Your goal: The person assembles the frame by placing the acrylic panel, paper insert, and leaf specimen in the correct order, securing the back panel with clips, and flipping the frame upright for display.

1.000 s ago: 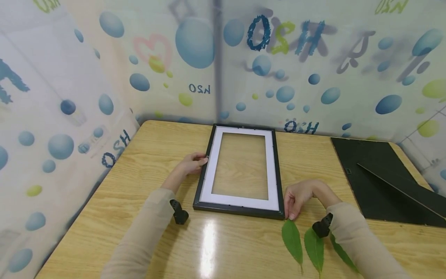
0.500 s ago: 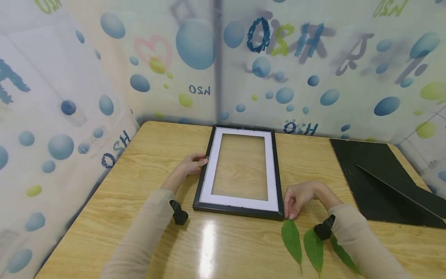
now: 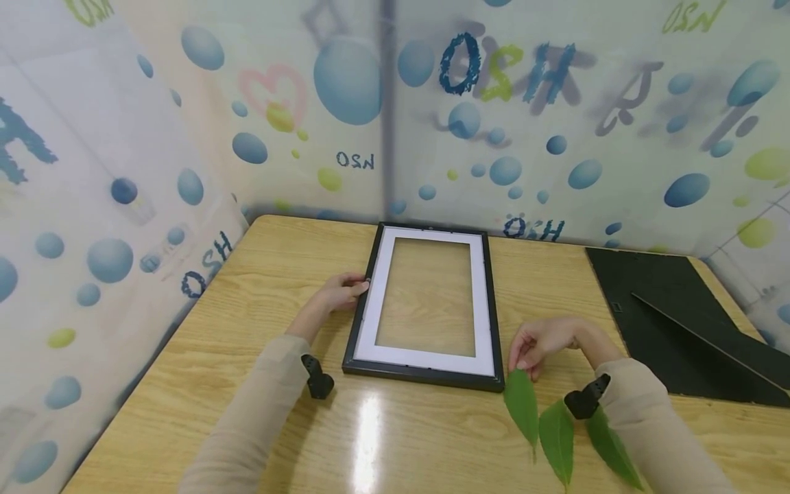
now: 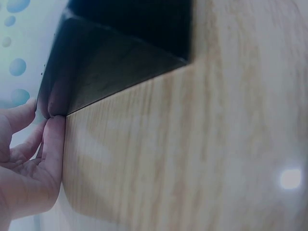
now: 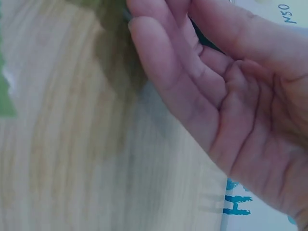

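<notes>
A black picture frame with a white mat lies on the wooden table. My left hand holds its left side; in the left wrist view the thumb is at the frame's upper edge and the fingers are against its side wall. Just right of the frame's near corner, my right hand pinches the tip of a green leaf. That leaf's stem end points toward me. A second leaf and a third leaf lie to its right, partly covered by the wrist camera and sleeve.
At the right of the table lies a black backing board with its stand leg raised. A patterned curtain wall stands close behind the table and along its left side.
My right hand has shifted slightly right and away from the frame's corner, and the leaf's tip has come up with it. The left hand and the frame have stayed put.
</notes>
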`<action>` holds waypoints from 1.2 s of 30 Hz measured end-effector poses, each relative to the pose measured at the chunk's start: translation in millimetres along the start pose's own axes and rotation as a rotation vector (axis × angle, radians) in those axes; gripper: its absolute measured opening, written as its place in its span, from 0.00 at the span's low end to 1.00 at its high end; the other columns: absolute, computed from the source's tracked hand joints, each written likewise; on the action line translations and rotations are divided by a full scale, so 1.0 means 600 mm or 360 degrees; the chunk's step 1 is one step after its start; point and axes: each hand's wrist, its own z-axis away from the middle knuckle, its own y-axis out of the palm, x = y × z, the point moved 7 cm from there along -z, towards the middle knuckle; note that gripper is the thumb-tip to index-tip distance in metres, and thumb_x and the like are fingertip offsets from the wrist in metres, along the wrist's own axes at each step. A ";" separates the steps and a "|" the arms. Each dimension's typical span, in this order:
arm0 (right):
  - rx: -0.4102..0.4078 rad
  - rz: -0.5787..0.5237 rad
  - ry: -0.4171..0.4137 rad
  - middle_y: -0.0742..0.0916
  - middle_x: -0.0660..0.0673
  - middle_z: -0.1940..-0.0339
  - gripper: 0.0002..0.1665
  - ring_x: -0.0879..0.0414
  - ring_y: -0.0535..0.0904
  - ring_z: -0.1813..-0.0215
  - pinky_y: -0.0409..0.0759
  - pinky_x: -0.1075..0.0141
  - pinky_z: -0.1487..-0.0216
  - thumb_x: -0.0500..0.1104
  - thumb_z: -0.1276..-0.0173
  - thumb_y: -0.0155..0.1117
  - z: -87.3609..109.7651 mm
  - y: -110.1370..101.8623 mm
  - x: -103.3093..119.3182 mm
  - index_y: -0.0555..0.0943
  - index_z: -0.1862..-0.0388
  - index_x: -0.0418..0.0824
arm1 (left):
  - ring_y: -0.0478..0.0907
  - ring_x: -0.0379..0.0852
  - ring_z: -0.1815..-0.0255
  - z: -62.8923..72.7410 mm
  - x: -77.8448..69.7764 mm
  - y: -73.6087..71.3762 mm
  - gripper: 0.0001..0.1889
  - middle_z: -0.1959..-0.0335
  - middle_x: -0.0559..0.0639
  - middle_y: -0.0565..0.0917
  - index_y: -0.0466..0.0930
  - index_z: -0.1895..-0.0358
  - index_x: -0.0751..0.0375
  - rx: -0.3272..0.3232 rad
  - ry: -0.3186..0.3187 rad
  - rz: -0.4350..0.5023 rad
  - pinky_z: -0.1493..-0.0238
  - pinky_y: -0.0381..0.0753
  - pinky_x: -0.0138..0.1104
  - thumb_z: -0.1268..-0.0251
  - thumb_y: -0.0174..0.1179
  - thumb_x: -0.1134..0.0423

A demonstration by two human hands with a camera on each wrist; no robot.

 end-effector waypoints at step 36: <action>-0.0180 -0.0129 -0.0017 0.83 0.50 0.64 0.18 0.61 0.81 0.65 0.83 0.69 0.62 0.38 0.30 0.50 0.031 -0.043 0.017 0.69 0.53 0.21 | 0.67 0.54 0.38 0.005 -0.003 0.000 0.25 0.37 0.61 0.65 0.60 0.34 0.63 -0.0023 -0.0006 -0.0015 0.37 0.70 0.44 0.32 0.49 0.60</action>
